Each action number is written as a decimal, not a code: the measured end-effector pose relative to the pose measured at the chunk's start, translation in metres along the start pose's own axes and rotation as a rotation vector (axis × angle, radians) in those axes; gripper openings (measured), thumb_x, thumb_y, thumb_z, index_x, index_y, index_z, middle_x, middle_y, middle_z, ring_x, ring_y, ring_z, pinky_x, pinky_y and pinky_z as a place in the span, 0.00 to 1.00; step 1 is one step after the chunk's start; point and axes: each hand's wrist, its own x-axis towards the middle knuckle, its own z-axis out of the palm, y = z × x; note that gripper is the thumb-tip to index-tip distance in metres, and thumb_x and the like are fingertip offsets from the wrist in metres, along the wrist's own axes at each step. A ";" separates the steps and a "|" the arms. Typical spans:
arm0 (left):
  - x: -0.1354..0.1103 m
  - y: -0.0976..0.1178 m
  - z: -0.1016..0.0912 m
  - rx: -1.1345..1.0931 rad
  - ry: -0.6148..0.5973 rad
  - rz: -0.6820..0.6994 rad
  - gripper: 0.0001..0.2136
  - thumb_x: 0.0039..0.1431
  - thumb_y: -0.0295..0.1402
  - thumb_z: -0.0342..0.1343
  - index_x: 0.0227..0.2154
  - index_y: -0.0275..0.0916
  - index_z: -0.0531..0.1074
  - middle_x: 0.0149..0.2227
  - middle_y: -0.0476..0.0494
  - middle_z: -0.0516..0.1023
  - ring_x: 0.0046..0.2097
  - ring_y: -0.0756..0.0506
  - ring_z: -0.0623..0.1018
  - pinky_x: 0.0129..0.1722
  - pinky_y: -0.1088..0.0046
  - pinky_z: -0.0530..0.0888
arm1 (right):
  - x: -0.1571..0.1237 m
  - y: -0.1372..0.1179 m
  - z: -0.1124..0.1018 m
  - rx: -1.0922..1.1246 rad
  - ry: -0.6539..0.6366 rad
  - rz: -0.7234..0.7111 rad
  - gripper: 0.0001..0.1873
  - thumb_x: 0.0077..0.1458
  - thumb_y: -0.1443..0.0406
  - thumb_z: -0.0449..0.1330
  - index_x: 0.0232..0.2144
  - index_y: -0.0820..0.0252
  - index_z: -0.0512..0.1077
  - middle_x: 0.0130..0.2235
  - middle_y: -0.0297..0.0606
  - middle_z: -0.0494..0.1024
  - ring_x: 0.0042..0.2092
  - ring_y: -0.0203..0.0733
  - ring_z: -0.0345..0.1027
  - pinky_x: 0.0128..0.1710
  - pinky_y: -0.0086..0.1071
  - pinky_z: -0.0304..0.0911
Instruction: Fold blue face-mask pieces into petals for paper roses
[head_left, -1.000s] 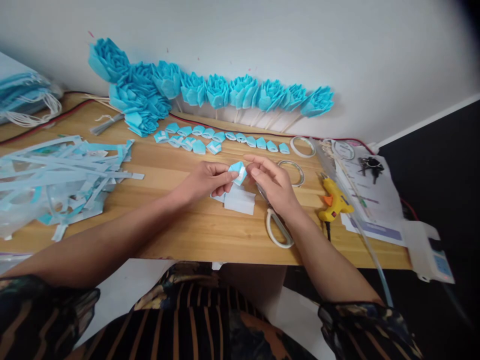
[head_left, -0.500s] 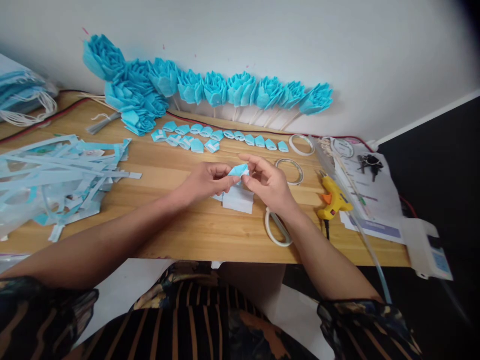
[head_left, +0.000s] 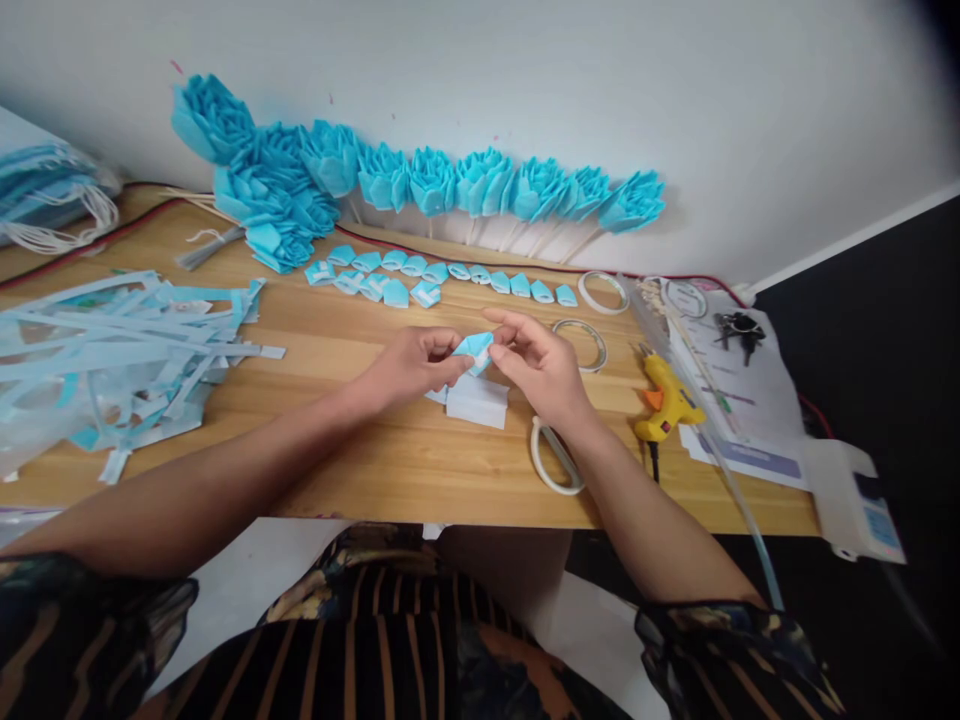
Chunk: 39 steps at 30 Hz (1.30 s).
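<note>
Landmark: yellow glue gun (head_left: 670, 400). Folded blue piece (head_left: 471, 346), white strip on its face — I find it left of the gun, between two hands. Left hand (head_left: 409, 365): thumb and fingers pinching the piece's left edge. Right hand (head_left: 541, 372): fingers bent, thumb at the right edge; from my remote post I cannot tell whether they grip. White paper (head_left: 478, 402): left of the gun. More folded blue pieces (head_left: 396, 293), lined up: left of the gun and farther back. Blue flowers (head_left: 484, 182): behind the gun, mostly leftward. Keys (head_left: 741, 328): right of the gun, farther back.
</note>
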 end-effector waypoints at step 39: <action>0.002 -0.001 -0.003 -0.055 0.171 0.021 0.10 0.55 0.39 0.59 0.29 0.37 0.70 0.20 0.54 0.64 0.22 0.54 0.62 0.21 0.78 0.58 | -0.001 0.003 -0.001 0.069 -0.042 0.007 0.22 0.58 0.58 0.61 0.54 0.52 0.70 0.38 0.35 0.76 0.38 0.38 0.70 0.37 0.33 0.68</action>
